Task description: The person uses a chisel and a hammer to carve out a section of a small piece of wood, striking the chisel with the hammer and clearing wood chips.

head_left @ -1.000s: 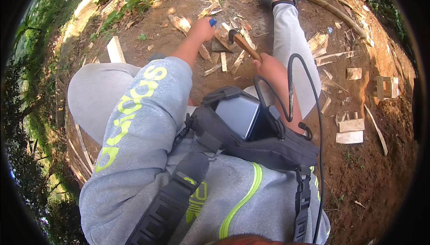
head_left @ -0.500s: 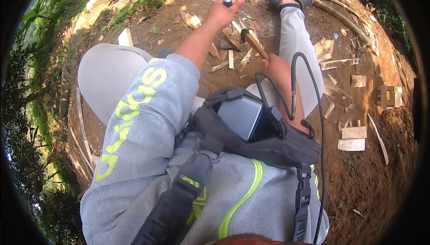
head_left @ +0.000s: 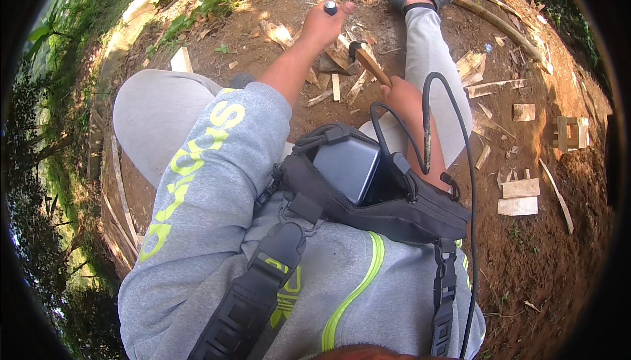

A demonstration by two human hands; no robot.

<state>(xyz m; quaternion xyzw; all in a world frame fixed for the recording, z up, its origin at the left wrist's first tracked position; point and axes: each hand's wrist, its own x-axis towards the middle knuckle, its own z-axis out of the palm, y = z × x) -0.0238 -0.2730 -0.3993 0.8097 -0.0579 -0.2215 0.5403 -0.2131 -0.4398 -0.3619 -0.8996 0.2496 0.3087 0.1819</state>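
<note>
My left hand (head_left: 321, 26) is closed around a dark upright handle with a pale round end (head_left: 330, 7); the tool's lower part is hidden behind the hand and wrist. Slightly right of and nearer than it is a hammer (head_left: 372, 65), with a black head and a wooden handle. My right hand (head_left: 401, 93) grips the lower part of that handle, and the head is apart from the left hand. Under and around both hands lie split wood pieces (head_left: 339, 57) and chips on brown soil. A short pale stick (head_left: 336, 87) lies below the hammer head.
My outstretched leg (head_left: 430, 51) borders the work on the right. Beyond it lie wood blocks (head_left: 524, 112), stacked pieces (head_left: 578, 133) and flat boards (head_left: 518, 206). An open black chest bag (head_left: 394, 209) and a looping cable (head_left: 427, 123) are close to my right forearm. A long pole (head_left: 506, 28) runs behind.
The view has tilted slightly. In the picture, my left hand sits a little lower and the hammer a little further left. Both hands keep their holds.
</note>
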